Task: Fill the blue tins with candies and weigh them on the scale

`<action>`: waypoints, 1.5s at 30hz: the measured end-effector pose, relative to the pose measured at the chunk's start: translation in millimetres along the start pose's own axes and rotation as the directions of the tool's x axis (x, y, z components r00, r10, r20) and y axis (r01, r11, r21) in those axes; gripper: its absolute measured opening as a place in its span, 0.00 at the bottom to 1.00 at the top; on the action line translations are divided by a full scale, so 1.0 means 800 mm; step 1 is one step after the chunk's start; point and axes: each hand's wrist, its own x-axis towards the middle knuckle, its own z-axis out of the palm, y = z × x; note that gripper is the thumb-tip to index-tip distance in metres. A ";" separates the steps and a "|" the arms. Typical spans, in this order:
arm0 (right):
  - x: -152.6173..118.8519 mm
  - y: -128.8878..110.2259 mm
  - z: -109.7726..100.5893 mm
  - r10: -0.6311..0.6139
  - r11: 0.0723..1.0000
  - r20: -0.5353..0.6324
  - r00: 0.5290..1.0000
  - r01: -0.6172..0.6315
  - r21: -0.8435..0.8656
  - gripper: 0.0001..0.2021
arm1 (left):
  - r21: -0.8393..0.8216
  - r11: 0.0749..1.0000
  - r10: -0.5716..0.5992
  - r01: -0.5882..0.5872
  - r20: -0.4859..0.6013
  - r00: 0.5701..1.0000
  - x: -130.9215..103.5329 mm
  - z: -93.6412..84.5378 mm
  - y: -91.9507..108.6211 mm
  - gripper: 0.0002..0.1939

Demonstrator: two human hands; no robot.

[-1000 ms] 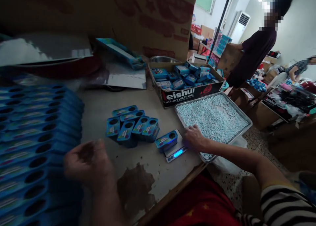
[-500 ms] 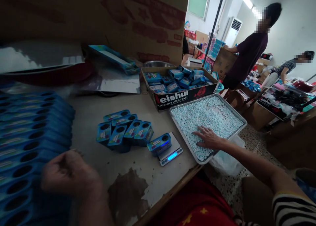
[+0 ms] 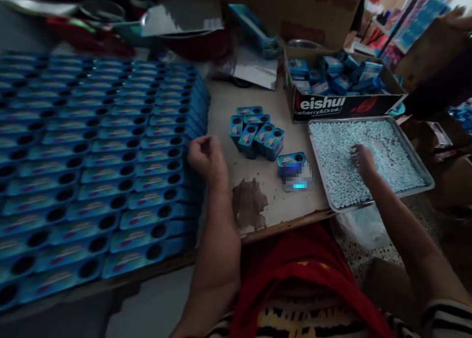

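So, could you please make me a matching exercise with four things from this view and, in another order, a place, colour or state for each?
Things:
1. Left hand
2. Right hand
3. Pellets
4. Carton

Descriptions:
A. pale blue, spread out
B. filled with jumbled blue boxes
C. reaching over the metal tray
D. curled, beside the long rows of blue boxes

Right pairs: 1-D, 2-C, 3-A, 4-B
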 end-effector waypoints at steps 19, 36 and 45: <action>-0.010 -0.011 -0.021 0.015 0.975 0.268 0.963 0.045 -0.217 0.11 | -0.105 0.992 0.074 -0.068 0.049 0.996 -0.008 -0.004 0.013 0.09; -0.094 -0.151 0.114 -0.246 0.965 0.631 0.735 0.123 0.233 0.16 | -0.304 0.906 0.421 -0.293 0.706 0.570 -0.072 -0.020 0.049 0.24; -0.068 -0.123 0.092 -0.112 0.902 0.487 0.866 -0.117 0.416 0.23 | 0.036 0.608 0.384 -0.793 0.861 0.334 -0.150 0.011 0.109 0.22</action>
